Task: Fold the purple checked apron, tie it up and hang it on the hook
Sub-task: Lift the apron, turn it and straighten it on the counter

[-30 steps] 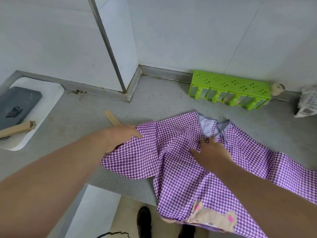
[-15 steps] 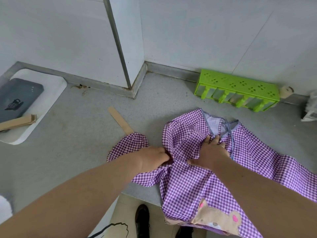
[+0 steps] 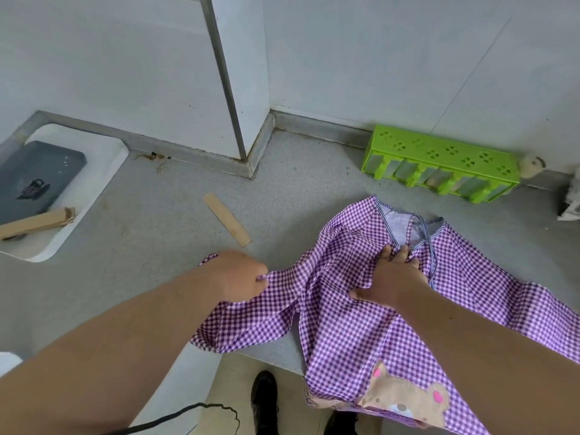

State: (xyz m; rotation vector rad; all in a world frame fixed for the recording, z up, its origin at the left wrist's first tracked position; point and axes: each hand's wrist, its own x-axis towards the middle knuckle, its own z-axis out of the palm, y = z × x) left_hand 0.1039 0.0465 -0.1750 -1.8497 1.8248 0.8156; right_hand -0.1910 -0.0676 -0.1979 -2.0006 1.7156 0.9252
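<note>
Two hands on purple checked apron (image 3: 351,324), left hand (image 3: 238,276) pinching it, right hand (image 3: 392,281) pressing flat

Grey countertop (image 3: 157,233), with a green perforated rack (image 3: 439,164) against the back wall. A flat wooden stick (image 3: 227,219) lies well left of the rack. Further left again, a white tray (image 3: 94,171) holds a dark grey slab (image 3: 34,177) and a cardboard strip (image 3: 37,222).

Apron (image 3: 361,312) on counter (image 3: 157,233), rack (image 3: 439,164) behind, stick (image 3: 227,219) left.
</note>
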